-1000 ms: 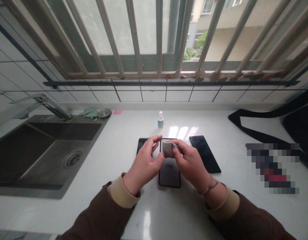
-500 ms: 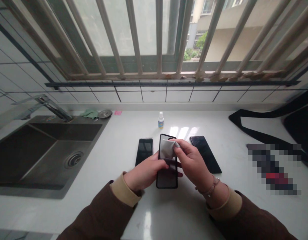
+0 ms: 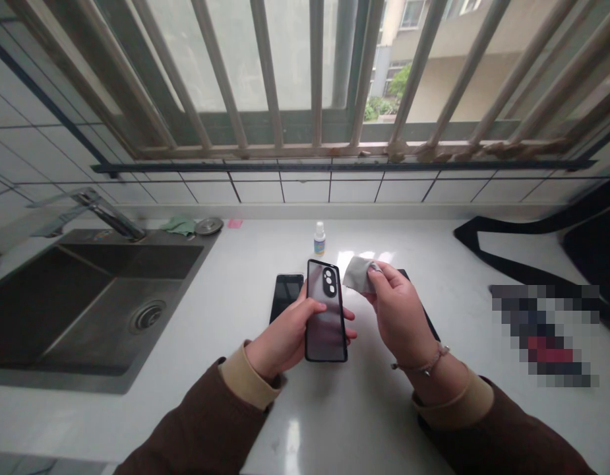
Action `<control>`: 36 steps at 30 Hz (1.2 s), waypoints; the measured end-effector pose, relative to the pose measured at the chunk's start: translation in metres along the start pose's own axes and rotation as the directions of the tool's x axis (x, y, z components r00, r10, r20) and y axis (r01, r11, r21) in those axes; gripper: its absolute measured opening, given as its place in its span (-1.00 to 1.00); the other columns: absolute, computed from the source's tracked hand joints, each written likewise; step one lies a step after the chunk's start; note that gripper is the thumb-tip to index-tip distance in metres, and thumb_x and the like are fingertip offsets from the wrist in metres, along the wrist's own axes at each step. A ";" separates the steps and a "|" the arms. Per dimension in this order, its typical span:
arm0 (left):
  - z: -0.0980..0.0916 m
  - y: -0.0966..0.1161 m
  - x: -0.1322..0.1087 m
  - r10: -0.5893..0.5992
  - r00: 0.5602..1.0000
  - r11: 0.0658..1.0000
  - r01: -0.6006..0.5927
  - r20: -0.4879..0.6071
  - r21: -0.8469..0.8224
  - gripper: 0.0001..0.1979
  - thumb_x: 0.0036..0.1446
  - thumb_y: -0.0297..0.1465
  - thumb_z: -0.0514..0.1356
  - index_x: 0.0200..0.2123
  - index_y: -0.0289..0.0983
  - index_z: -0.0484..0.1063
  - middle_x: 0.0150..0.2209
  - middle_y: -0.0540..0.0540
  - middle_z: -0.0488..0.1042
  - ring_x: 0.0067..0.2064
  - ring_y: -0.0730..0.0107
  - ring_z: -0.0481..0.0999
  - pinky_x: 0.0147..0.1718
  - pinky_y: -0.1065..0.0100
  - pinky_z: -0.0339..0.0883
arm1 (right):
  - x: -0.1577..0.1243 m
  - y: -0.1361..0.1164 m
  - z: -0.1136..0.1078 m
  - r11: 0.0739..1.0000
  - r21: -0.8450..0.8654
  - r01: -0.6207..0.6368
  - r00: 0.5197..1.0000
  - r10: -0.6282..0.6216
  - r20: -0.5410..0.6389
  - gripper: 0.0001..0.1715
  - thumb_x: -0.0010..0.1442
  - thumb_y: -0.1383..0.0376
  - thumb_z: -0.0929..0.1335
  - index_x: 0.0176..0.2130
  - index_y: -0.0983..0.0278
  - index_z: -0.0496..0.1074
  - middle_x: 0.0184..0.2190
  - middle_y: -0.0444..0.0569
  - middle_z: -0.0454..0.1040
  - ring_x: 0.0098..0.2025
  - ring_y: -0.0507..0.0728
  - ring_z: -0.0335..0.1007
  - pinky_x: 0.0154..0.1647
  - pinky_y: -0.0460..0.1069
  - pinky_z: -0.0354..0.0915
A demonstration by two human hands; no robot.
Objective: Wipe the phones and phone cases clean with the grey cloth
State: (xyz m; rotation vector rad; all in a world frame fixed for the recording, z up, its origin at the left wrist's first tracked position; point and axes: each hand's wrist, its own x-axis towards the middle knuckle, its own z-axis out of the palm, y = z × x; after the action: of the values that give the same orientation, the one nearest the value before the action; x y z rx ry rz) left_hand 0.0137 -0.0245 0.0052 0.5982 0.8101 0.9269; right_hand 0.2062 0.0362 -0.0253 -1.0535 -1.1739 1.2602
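Observation:
My left hand (image 3: 297, 330) is closed around a phone case (image 3: 326, 333) with a black rim and a smoky translucent back. Its camera openings look pale and face up at the top; its thumb side lies over the back while fingertips show past the right edge. In my right hand (image 3: 396, 303) a small grey cloth (image 3: 359, 275) is pinched between thumb and fingers, apart from the case. Partly behind my left hand lies a dark-screened phone (image 3: 287, 293). Another dark phone (image 3: 430, 320) is mostly covered by my right hand.
A small white spray bottle (image 3: 319, 239) stands behind the case. To the left is a sink (image 3: 121, 284) with a faucet (image 3: 109, 214), a green cloth (image 3: 179, 225) and a metal drain lid (image 3: 208, 226). A black strap (image 3: 512, 254) lies at right. Window bars rise behind.
My right hand has moved right with the cloth, off the case. The case has tilted and risen slightly in my left hand, so its camera openings now show.

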 end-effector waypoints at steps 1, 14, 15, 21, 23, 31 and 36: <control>-0.001 -0.001 0.001 0.008 1.000 1.000 -0.008 0.002 -0.005 -0.45 0.23 -0.29 0.27 0.26 -0.13 0.26 -0.05 -0.22 0.70 -0.11 0.03 0.76 -0.05 0.02 0.58 | 0.000 -0.003 0.002 0.997 0.062 -0.052 0.999 0.052 -0.009 -0.48 0.39 -0.10 0.42 0.09 0.22 0.55 -0.10 0.08 0.68 -0.07 0.27 0.61 0.00 0.17 0.55; -0.008 0.008 0.011 0.262 0.918 0.962 -0.272 -0.298 0.009 -0.53 0.14 -0.40 0.41 0.14 -0.31 0.57 -0.09 -0.14 0.71 -0.13 0.24 0.68 -0.07 0.26 0.54 | -0.010 -0.022 0.017 0.903 0.272 -0.331 0.897 0.212 0.389 -0.65 0.32 0.04 0.52 -0.01 0.18 0.68 0.02 0.08 0.71 0.07 0.25 0.64 0.31 0.23 0.46; -0.009 0.010 0.011 0.261 0.919 0.963 -0.271 -0.296 0.008 -0.52 0.15 -0.39 0.41 0.15 -0.32 0.57 -0.09 -0.15 0.72 -0.12 0.23 0.68 -0.07 0.26 0.54 | -0.011 -0.023 0.017 0.905 0.268 -0.330 0.893 0.207 0.400 -0.65 0.33 0.03 0.52 0.00 0.18 0.68 0.02 0.08 0.71 0.07 0.25 0.64 0.32 0.23 0.45; -0.011 0.011 0.010 0.229 0.941 0.973 -0.230 -0.251 0.024 -0.50 0.10 -0.37 0.51 0.12 -0.30 0.62 0.04 -0.21 0.71 -0.03 0.19 0.69 0.05 0.20 0.53 | -0.012 -0.023 0.016 0.969 0.093 -0.228 0.897 0.172 0.407 -0.64 0.32 0.01 0.52 -0.09 0.23 0.65 -0.14 0.04 0.71 -0.09 0.21 0.63 0.11 0.17 0.52; -0.012 0.008 0.011 0.243 0.941 0.970 -0.236 -0.233 0.062 -0.48 0.05 -0.38 0.55 0.11 -0.29 0.64 0.04 -0.21 0.71 -0.01 0.17 0.69 0.09 0.18 0.52 | -0.012 -0.020 0.015 0.986 0.015 -0.169 0.898 0.147 0.415 -0.64 0.34 0.01 0.50 -0.10 0.24 0.64 -0.18 0.02 0.70 -0.13 0.19 0.61 0.04 0.13 0.51; -0.010 0.008 0.011 0.330 0.895 0.943 -0.295 -0.299 0.156 -0.55 -0.01 -0.40 0.56 0.00 -0.29 0.71 -0.02 -0.22 0.73 -0.02 0.12 0.70 0.07 0.17 0.53 | -0.008 -0.004 0.011 0.992 -0.048 -0.114 0.937 0.123 0.327 -0.53 0.28 0.01 0.54 0.04 0.22 0.52 -0.19 0.01 0.66 -0.15 0.18 0.64 -0.07 0.12 0.58; -0.011 0.009 0.010 0.287 0.932 0.956 -0.264 -0.223 0.127 -0.55 0.02 -0.35 0.58 0.00 -0.30 0.70 -0.04 -0.23 0.73 -0.07 0.16 0.70 0.02 0.19 0.55 | -0.009 -0.004 0.012 0.994 -0.041 -0.104 0.940 0.111 0.322 -0.51 0.27 0.01 0.55 0.03 0.22 0.50 -0.24 -0.03 0.64 -0.19 0.17 0.64 -0.09 0.11 0.58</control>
State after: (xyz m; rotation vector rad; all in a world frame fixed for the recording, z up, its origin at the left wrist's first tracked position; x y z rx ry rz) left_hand 0.0046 -0.0105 0.0024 0.7043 1.0081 1.2404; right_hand 0.1953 0.0262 -0.0207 -0.9605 -1.3956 1.5523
